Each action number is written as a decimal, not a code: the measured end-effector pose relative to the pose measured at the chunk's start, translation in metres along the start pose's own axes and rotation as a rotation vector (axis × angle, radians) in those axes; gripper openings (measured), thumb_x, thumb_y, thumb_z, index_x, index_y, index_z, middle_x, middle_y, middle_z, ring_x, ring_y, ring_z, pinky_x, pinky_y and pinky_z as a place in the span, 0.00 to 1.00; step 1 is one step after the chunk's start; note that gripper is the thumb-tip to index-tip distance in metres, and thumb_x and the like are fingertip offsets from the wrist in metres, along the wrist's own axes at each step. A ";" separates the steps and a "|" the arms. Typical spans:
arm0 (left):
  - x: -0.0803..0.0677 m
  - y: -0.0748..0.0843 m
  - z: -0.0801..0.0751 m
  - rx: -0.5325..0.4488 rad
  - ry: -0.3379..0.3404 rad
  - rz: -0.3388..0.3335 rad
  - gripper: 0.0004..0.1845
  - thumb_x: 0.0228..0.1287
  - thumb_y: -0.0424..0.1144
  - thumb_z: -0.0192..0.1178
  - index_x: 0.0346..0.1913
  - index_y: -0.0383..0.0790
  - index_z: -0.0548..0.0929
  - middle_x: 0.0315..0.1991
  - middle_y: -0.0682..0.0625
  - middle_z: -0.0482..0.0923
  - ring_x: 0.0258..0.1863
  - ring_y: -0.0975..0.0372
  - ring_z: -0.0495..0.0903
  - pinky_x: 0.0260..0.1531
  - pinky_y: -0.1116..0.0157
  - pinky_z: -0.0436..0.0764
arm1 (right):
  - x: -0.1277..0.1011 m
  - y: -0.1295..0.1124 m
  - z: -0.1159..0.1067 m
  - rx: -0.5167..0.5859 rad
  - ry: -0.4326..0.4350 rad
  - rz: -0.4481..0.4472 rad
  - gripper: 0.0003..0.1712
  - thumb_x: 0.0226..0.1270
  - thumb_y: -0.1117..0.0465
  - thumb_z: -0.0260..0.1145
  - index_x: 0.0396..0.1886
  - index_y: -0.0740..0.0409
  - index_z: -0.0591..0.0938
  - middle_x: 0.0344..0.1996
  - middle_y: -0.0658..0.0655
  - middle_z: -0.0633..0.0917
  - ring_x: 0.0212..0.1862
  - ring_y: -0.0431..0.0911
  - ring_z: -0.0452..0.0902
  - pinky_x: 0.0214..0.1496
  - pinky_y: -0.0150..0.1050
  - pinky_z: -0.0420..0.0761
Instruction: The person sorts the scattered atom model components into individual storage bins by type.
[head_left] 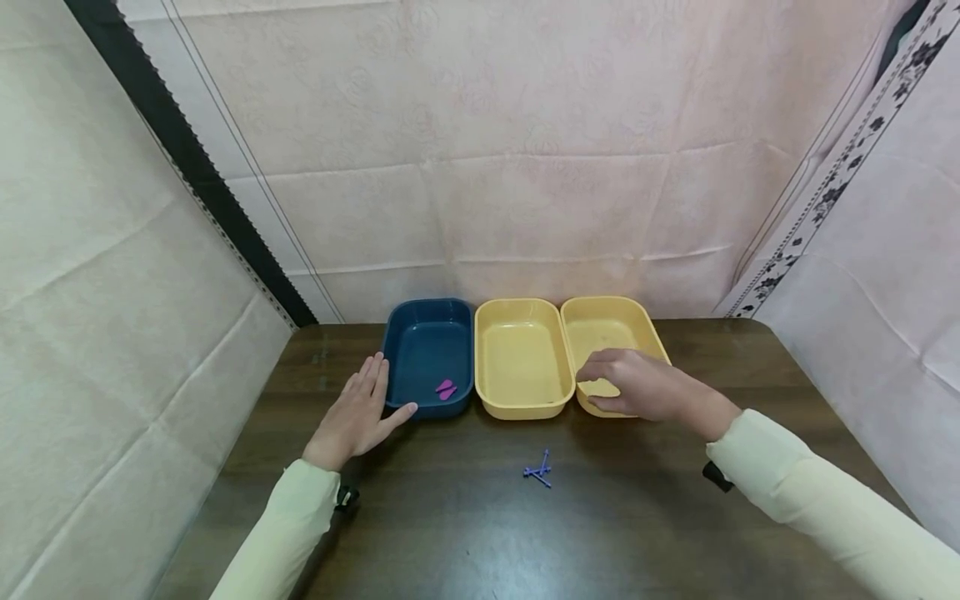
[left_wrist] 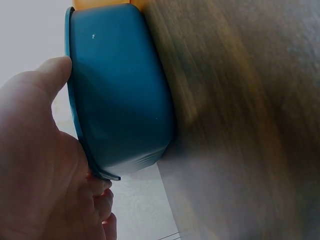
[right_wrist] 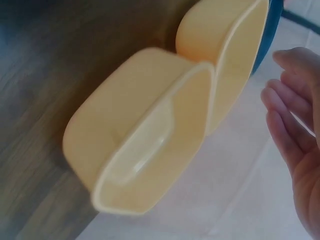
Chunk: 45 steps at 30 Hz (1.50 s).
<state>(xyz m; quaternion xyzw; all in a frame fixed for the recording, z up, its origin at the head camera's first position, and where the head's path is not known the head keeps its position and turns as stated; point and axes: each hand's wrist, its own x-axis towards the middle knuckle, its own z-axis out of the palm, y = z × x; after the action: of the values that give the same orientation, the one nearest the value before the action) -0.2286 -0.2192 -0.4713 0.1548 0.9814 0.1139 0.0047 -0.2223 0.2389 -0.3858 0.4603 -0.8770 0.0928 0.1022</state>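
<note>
At the left, my left hand lies with straight fingers along the corner of a dark blue plastic bin. In the left wrist view its thumb touches the rim of that blue bin. Two small magenta pieces lie inside it. My right hand hovers over the near part of the right yellow bin, fingers loosely bent and thumb apart. Nothing shows in the right hand in the right wrist view, where the inside of the right yellow bin is visible.
A middle yellow bin stands between the other two, all in a row at the back of the dark wooden table. Several small blue-purple pin-like pieces lie in front of it. Pale cloth hangs behind and at both sides.
</note>
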 end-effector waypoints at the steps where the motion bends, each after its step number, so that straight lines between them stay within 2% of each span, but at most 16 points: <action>1: 0.000 0.000 0.000 -0.003 0.001 0.001 0.56 0.75 0.71 0.49 0.84 0.27 0.48 0.87 0.33 0.42 0.86 0.38 0.44 0.84 0.39 0.51 | 0.002 -0.003 0.001 0.003 -0.011 -0.007 0.12 0.62 0.65 0.78 0.45 0.57 0.91 0.41 0.51 0.91 0.45 0.45 0.87 0.48 0.43 0.90; 7: 0.000 0.000 0.002 -0.006 0.004 0.000 0.56 0.75 0.72 0.48 0.84 0.28 0.48 0.87 0.34 0.42 0.86 0.38 0.44 0.84 0.39 0.51 | 0.011 -0.016 0.011 0.038 -0.084 -0.037 0.12 0.63 0.65 0.77 0.47 0.59 0.90 0.44 0.52 0.91 0.47 0.45 0.87 0.51 0.43 0.90; 14: 0.001 -0.001 0.003 -0.006 0.005 0.002 0.56 0.75 0.72 0.48 0.84 0.28 0.47 0.87 0.34 0.42 0.86 0.39 0.44 0.84 0.39 0.51 | 0.014 -0.025 0.028 0.064 -0.121 -0.095 0.12 0.62 0.68 0.76 0.45 0.59 0.89 0.41 0.51 0.90 0.44 0.42 0.86 0.48 0.38 0.89; 23: 0.002 -0.001 0.004 0.001 0.011 0.007 0.56 0.75 0.72 0.48 0.84 0.28 0.48 0.87 0.34 0.42 0.86 0.39 0.44 0.84 0.40 0.51 | 0.015 -0.032 0.052 0.069 -0.226 -0.107 0.11 0.65 0.63 0.77 0.47 0.57 0.89 0.42 0.50 0.90 0.45 0.40 0.85 0.47 0.34 0.89; 30: 0.001 -0.002 0.004 0.003 0.017 0.011 0.56 0.75 0.73 0.47 0.84 0.28 0.48 0.87 0.34 0.42 0.86 0.39 0.44 0.84 0.41 0.52 | 0.012 -0.035 0.074 0.060 -0.256 -0.118 0.09 0.67 0.61 0.76 0.46 0.53 0.89 0.41 0.49 0.89 0.45 0.38 0.84 0.46 0.31 0.87; 36: 0.000 -0.002 0.004 0.003 0.016 0.008 0.56 0.75 0.72 0.48 0.84 0.29 0.48 0.87 0.35 0.42 0.87 0.40 0.44 0.84 0.42 0.52 | 0.009 -0.034 0.092 0.086 -0.279 -0.079 0.08 0.68 0.63 0.76 0.45 0.52 0.89 0.40 0.48 0.88 0.44 0.36 0.82 0.44 0.28 0.85; 45: 0.000 -0.001 0.004 0.000 0.016 0.009 0.56 0.75 0.72 0.47 0.84 0.28 0.48 0.86 0.33 0.43 0.86 0.39 0.45 0.84 0.40 0.52 | 0.013 -0.034 0.105 0.097 -0.237 -0.118 0.06 0.65 0.67 0.75 0.35 0.51 0.87 0.33 0.47 0.84 0.37 0.35 0.77 0.38 0.23 0.80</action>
<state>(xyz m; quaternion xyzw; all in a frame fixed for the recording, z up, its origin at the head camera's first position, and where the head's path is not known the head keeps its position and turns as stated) -0.2292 -0.2195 -0.4750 0.1584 0.9806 0.1153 -0.0037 -0.2114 0.1832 -0.4810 0.5234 -0.8487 0.0741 -0.0191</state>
